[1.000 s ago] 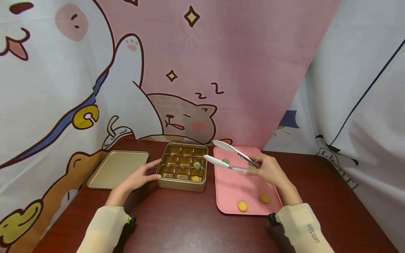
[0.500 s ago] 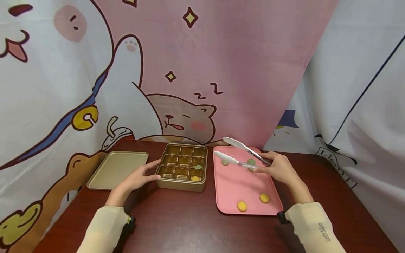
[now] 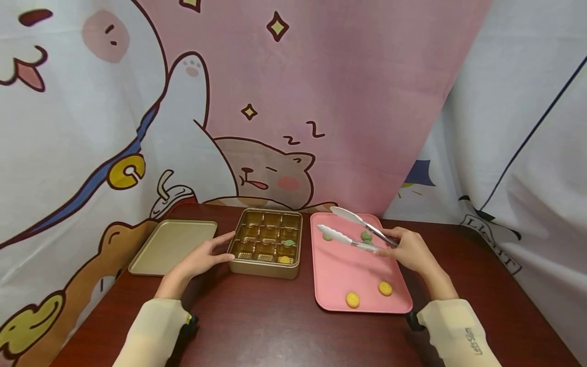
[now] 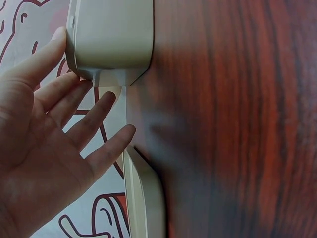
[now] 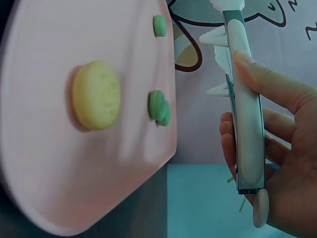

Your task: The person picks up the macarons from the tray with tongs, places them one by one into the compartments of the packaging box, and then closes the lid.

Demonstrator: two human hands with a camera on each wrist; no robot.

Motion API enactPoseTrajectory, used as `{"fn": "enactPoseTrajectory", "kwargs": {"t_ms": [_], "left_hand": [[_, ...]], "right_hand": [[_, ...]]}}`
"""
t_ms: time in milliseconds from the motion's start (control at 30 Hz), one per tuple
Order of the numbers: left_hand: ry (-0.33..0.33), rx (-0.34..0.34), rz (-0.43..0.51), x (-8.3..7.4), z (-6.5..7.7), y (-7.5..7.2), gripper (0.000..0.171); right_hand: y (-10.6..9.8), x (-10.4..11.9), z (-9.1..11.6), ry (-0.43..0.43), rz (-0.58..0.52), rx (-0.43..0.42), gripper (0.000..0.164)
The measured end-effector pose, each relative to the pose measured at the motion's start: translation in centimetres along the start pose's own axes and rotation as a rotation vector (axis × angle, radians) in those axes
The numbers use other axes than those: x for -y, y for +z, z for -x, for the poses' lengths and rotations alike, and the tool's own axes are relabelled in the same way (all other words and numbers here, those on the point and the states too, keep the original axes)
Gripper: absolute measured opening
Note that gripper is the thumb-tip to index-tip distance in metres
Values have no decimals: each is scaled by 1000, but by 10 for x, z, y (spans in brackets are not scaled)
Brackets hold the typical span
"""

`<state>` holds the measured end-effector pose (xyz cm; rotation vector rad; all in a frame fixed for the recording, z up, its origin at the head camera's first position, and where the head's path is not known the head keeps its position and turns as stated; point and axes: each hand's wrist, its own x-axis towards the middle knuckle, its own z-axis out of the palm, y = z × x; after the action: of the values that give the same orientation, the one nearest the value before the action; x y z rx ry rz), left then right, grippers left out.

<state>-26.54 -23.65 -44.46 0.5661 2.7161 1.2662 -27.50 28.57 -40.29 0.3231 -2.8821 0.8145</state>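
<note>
My left hand rests its fingertips and thumb on the left side of a gold box with a divided insert. In the left wrist view its fingers are mostly straight and spread by the box corner. A green cookie lies in a right-hand compartment, and a yellow cookie in the front right one. My right hand grips tongs with white tips, spread apart and holding nothing, over the pink tray. Several green cookies and two yellow cookies lie on that tray.
A flat gold lid lies on the dark wood table, left of the box. Behind the table hangs a printed cartoon cloth. In the right wrist view, a yellow cookie is close to the camera.
My right hand and the tongs have moved right, from beside the box to over the tray. The green cookie in the box now lies flatter. My left hand stays at the box.
</note>
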Motion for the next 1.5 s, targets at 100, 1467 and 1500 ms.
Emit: {"fn": "enactPoseTrajectory", "kwargs": {"t_ms": [100,1467,1500], "left_hand": [[5,1,-3,0,0,0,67],[19,4,18,1,1,-1,65],[18,3,21,1,1,-1,65]], "right_hand": [[5,-5,1,5,-9,7,69],[26,-11,5,112,56,114,50],[26,-11,5,107,56,110,50]]}}
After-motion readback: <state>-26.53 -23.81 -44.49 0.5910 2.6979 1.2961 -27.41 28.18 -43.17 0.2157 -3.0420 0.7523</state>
